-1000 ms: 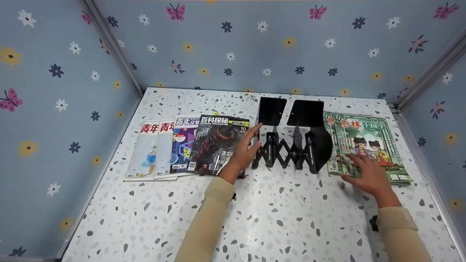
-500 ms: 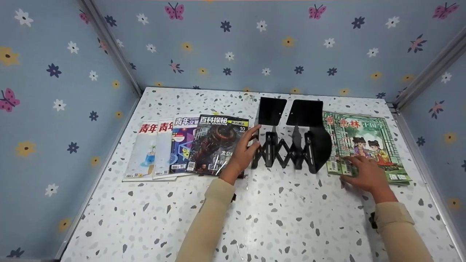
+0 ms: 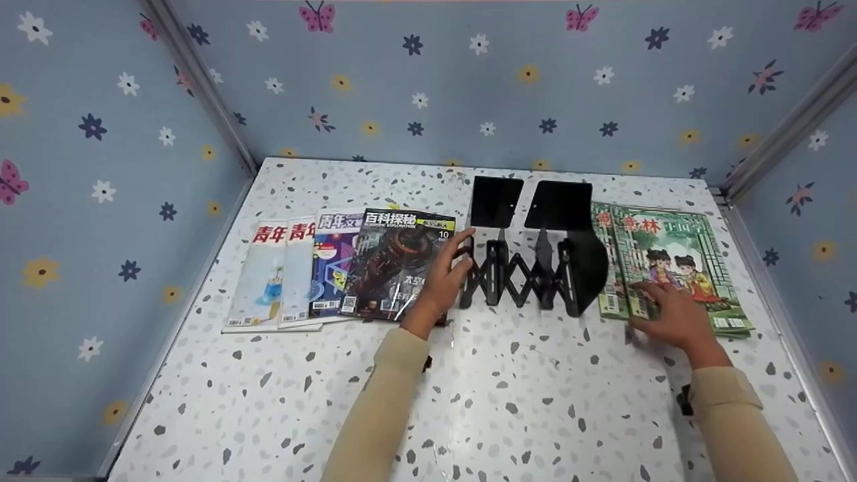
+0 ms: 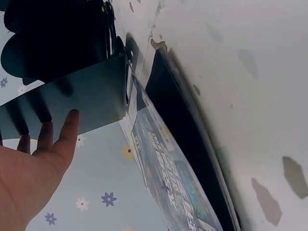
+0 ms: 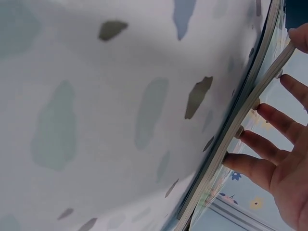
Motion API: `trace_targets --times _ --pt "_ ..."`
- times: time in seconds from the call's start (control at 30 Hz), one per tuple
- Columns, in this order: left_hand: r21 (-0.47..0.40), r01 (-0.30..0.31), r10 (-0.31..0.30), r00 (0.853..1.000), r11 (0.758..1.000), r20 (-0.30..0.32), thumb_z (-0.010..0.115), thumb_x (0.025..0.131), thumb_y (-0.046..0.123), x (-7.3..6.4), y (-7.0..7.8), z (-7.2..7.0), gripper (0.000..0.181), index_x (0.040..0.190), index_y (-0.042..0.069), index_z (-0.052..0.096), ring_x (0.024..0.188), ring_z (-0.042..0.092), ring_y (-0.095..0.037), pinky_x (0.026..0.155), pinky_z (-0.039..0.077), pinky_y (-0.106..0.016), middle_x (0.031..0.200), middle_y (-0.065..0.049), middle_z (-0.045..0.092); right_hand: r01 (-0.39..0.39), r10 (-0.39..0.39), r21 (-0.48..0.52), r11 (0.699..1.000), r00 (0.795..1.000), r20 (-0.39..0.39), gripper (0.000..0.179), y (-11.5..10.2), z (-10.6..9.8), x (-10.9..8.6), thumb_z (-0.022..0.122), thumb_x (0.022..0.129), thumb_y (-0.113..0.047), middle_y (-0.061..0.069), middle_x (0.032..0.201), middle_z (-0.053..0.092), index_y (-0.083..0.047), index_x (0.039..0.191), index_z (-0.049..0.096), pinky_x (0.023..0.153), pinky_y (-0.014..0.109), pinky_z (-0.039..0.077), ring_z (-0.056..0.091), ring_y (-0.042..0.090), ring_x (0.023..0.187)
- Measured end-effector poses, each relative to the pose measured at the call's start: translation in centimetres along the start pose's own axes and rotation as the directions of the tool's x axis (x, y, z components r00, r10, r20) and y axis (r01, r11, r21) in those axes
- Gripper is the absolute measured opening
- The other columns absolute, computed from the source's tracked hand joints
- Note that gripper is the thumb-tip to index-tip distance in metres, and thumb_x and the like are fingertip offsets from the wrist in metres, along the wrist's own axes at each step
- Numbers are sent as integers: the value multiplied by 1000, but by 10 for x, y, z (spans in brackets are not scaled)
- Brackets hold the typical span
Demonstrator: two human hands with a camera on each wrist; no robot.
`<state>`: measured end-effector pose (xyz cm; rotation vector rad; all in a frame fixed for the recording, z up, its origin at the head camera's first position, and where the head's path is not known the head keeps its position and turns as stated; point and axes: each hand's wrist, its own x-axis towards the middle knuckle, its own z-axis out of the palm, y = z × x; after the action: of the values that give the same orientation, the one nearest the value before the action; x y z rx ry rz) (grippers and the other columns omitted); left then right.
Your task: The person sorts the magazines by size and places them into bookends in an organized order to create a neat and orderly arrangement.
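Note:
A black expandable bookend point(image 3: 532, 268) stands in the middle of the table, its zigzag links drawn out and two flat base plates behind. In the head view my left hand point(image 3: 443, 280) is at its left end; the left wrist view shows the fingertips of that hand point(image 4: 36, 178) against the upright end panel point(image 4: 91, 96). My right hand point(image 3: 676, 320) lies over the green magazines point(image 3: 713, 248) on the right. In the right wrist view its fingertips point(image 5: 231, 159) press the top cover, while the thumb pinches the raised edge of the top magazine point(image 5: 260, 89).
Left of the bookend several magazines overlap in a row: a dark one point(image 3: 388, 268) on top, a purple-blue one point(image 3: 328, 268) and two white ones point(image 3: 258, 288). Flower-patterned panels point(image 3: 428, 80) enclose the back and both sides of the speckled white table point(image 3: 522, 408).
My right hand has drawn its fingers and thumb in at the left edge of the green magazines. My left hand stays by the bookend. The head view has shifted slightly.

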<state>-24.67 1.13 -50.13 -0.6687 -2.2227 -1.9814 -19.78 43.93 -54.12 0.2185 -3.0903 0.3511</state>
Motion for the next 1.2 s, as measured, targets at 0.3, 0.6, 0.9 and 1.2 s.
trace_targets --times 0.3,0.6,0.9,1.2 --pt "55 -18 20 999 998 -40 42 84 2 -2 8 2 47 130 10 39 122 39 -24 97 36 -37 135 -10 38 5 -5 26 1000 1000 18 69 5 -1 1 63 68 -54 15 112 49 -28 128 43 56 50 39 50 34 88" --pt "94 -34 41 996 995 -80 41 83 2 -2 8 6 48 129 14 40 123 36 -20 99 32 -43 134 -13 38 -7 5 68 998 1000 22 71 8 -5 6 66 68 -44 13 109 51 -31 131 38 58 49 38 52 32 88" --pt "28 -44 46 997 999 -59 38 83 -6 -2 8 5 49 130 8 39 126 33 -21 100 31 -43 134 -12 37 53 -57 77 996 997 49 67 7 -14 13 59 72 -30 19 119 44 -30 134 33 74 59 31 52 34 79" --pt "8 -70 71 995 997 -74 37 82 -7 -1 8 5 47 127 3 40 124 35 -25 99 33 -39 131 -18 39 31 -49 131 991 989 141 62 8 -21 19 60 76 -30 15 128 42 -28 133 34 68 56 37 49 40 97"
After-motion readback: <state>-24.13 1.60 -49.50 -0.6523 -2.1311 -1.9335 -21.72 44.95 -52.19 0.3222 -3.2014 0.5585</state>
